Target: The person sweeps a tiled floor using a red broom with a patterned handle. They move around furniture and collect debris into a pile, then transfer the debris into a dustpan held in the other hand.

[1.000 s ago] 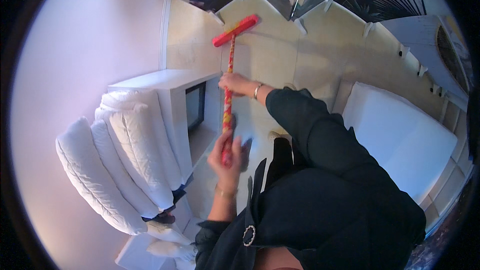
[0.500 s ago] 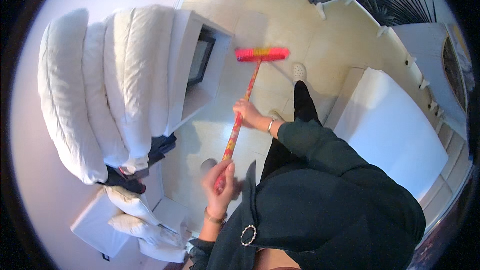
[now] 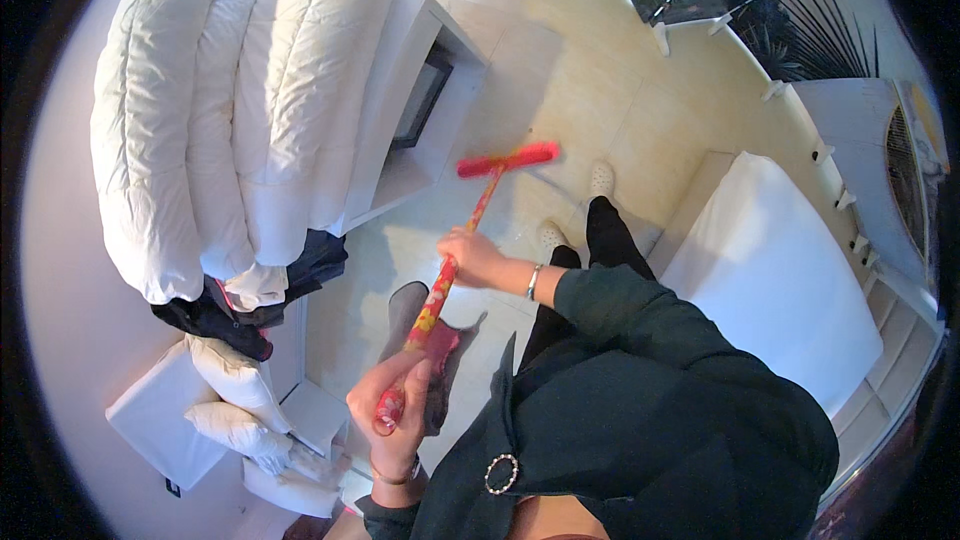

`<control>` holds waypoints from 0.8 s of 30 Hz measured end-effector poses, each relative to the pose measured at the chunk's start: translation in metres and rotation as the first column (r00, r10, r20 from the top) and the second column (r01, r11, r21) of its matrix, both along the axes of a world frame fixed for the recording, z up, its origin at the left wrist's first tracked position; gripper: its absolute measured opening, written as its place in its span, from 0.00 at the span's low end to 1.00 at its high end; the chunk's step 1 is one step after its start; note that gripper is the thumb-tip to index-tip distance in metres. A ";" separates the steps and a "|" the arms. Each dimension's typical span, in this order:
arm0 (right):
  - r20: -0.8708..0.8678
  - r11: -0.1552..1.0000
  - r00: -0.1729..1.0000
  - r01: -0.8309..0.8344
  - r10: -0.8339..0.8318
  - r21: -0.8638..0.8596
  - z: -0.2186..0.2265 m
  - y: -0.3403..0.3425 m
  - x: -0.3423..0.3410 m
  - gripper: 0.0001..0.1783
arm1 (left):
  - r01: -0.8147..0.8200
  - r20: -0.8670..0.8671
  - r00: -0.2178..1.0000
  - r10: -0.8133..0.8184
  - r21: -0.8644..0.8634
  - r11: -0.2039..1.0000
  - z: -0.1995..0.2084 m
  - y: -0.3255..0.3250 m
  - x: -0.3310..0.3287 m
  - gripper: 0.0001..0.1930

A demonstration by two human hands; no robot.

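Observation:
A broom (image 3: pixel 482 203) with a red and yellow flower-patterned handle slants across the middle of the view. Its red and yellow head (image 3: pixel 508 159) rests on the pale tiled floor, slightly blurred. My left hand (image 3: pixel 385 415) is wrapped round the top end of the handle at the lower left. Farther down the handle, my right hand (image 3: pixel 475 258) grips it, a bracelet on the wrist. Beneath the handle lies a dark grey and pink item (image 3: pixel 438 350), partly covered by the broom and my left hand; its kind is unclear.
White folded quilts (image 3: pixel 300 70) are piled on a white cabinet (image 3: pixel 405 180) with an open niche at left. Dark clothes (image 3: pixel 315 265) and pillows (image 3: pixel 235 380) lie nearer. A white-covered bed-like piece (image 3: pixel 775 280) stands right. My cream clogs (image 3: pixel 601 180) are beyond my body; panels line the far right.
The broom head has come nearer to me and a little left, its angle turned slightly. Both hands have shifted left with the handle. More of the grey and pink item now shows.

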State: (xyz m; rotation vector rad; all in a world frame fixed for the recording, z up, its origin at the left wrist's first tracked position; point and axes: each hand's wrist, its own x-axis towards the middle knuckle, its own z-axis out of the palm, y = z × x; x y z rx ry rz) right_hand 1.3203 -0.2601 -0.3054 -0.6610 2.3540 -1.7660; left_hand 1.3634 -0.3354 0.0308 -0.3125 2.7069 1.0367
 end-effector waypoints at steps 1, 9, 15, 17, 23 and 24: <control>0.014 0.999 1.000 0.016 -0.017 0.046 -0.003 0.014 -0.014 0.12 | 0.003 -0.017 1.000 -0.003 0.036 0.999 -0.005 0.004 -0.004 0.05; -0.226 0.960 0.960 0.210 -0.166 0.184 -0.063 0.126 -0.146 0.12 | 0.096 -0.219 0.975 -0.049 0.211 0.973 -0.119 0.063 -0.076 0.06; -0.156 0.985 0.985 0.091 -0.068 0.144 -0.098 0.140 -0.151 0.10 | 0.104 -0.160 0.984 -0.076 0.170 0.980 -0.134 0.110 -0.090 0.06; -0.084 0.998 0.996 0.002 0.003 0.067 -0.090 0.130 -0.135 0.12 | 0.034 -0.119 0.993 -0.013 0.173 0.984 -0.104 0.115 -0.084 0.06; 0.062 0.991 0.990 -0.126 0.123 0.034 -0.027 0.115 -0.115 0.10 | -0.061 0.064 0.997 0.053 0.137 0.989 -0.025 0.122 -0.098 0.07; 0.080 0.995 0.992 -0.100 0.097 0.030 -0.018 0.115 -0.115 0.11 | -0.006 0.016 1.000 0.004 0.097 0.995 -0.019 0.119 -0.101 0.07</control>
